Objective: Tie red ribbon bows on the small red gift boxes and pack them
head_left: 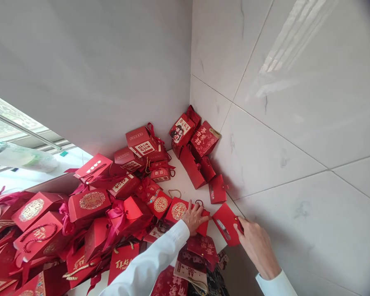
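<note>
Left hand (198,218) lies spread open on a red gift box (179,210); right hand (255,248) has its grip clamped on a red carton (224,224).

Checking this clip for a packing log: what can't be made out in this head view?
- Left hand: hides part of the red box beneath it.
- Right hand: its back hides how its fingers meet the flat red box.
- Patterned red bag: cut off by the bottom edge.
- Plastic bag: blurred, contents unclear.
</note>
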A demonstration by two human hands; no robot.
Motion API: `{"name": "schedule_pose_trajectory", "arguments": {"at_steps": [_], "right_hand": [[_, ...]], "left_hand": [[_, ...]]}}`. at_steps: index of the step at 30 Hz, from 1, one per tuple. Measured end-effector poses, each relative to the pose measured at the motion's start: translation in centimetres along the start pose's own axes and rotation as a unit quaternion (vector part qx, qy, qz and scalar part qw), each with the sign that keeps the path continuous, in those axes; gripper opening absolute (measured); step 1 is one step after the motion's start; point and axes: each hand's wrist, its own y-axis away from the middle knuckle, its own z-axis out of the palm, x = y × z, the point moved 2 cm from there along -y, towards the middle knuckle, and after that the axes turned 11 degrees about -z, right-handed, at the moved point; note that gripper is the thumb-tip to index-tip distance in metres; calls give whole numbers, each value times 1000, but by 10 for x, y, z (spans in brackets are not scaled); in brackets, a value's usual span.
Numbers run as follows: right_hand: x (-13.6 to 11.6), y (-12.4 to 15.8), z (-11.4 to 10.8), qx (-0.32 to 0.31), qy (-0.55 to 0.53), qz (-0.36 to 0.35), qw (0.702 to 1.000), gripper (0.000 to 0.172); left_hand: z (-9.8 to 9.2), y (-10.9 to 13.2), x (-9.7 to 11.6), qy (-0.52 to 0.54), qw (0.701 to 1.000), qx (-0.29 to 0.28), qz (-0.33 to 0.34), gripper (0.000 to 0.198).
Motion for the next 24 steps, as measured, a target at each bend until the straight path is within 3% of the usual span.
{"name": "schedule_pose_trajectory", "arguments": {"at_steps": [4,8,12,18,24], "right_hand": [[-7,16,-3,-4,-5,5,1000,25],[-23,18,-7,57,-11,-12,998,27],[-39,-16,-6,101,7,-21,995,26],[-39,-78,-4,99,25,6,995,20],[-31,-96,20,74,13,6,997,19]], "left_hand": [[1,7,0,2,1000,-1,22,90],[3,11,1,2,1000,-17,24,98],[-1,18,9,43,998,-37,-7,84],[-13,21,20,77,994,-47,-61,51],[-24,42,35,113,990,-16,-79,47]]}}
